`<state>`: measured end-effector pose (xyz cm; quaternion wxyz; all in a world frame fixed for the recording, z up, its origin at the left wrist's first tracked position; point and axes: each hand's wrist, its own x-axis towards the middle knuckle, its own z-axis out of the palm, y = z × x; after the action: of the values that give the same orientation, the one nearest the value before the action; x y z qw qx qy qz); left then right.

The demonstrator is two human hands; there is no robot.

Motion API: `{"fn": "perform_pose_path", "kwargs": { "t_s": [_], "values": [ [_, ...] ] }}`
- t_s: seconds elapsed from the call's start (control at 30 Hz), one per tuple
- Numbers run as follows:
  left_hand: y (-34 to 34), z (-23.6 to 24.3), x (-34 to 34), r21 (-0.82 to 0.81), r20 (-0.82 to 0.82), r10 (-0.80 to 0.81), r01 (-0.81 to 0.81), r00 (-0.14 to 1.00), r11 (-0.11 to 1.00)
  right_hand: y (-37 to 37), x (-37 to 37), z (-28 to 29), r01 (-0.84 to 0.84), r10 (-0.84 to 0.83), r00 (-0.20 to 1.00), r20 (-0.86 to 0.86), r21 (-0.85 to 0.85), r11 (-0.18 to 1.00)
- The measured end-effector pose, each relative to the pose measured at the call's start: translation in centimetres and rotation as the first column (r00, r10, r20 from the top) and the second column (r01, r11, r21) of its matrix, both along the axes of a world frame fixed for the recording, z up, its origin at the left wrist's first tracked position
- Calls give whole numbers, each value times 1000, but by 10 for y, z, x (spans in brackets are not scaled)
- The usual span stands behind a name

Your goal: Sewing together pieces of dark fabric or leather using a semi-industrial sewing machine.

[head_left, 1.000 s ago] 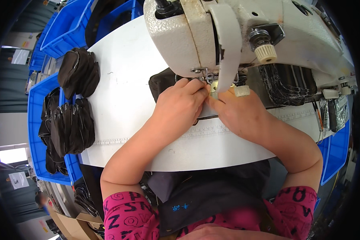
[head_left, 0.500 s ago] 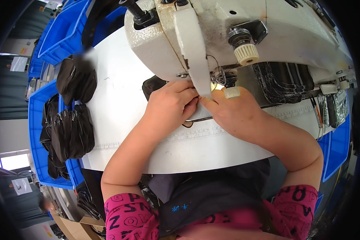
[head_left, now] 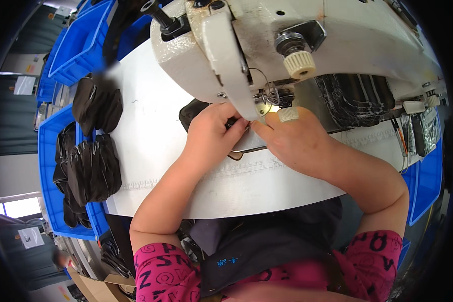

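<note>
Your sleeves: hot pink, dark letter print. Your apron: near-black, small bright-blue lettering. Worktop: white, grey ruler marks. Sewing machine, 1 o'clock: off-white, brownish stains; knob cream. Cloth by your left hand: plain brownish-black. Pouches, 9 o'clock: same, pale edge lines. Bin there: solid blue. Stack, 2 o'clock: black, grey-striped, whitish threads.

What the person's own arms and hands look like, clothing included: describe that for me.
The left sleeve and right sleeve are short and bright pink, printed with dark lettering. Below them, the left forearm and right forearm are bare. The left grip and right grip are ungloved hands; no watch, bracelet or ring shows.
</note>
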<state>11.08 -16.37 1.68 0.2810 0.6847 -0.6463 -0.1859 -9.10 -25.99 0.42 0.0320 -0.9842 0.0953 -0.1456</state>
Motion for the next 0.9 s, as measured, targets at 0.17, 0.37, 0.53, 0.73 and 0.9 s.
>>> {"fn": "perform_pose_path", "kwargs": {
  "t_s": [0.17,0.37,0.53,0.73,0.9],
  "values": [
    [0,0,11,166,-309,66,-15,949,986,-2,2,-3,-6,6,997,-70,1,1000],
    [0,-3,8,100,-94,73,-64,993,993,-1,3,-8,1,0,1000,-18,4,1000],
    [-1,3,9,161,-474,43,39,879,986,-3,2,-15,3,-7,997,74,50,999],
    [1,3,8,237,-454,66,49,888,970,1,3,-6,23,-27,998,50,78,997],
    [6,-7,6,128,-427,31,26,904,991,-1,2,-5,-6,0,997,75,83,997]
  ]
}}
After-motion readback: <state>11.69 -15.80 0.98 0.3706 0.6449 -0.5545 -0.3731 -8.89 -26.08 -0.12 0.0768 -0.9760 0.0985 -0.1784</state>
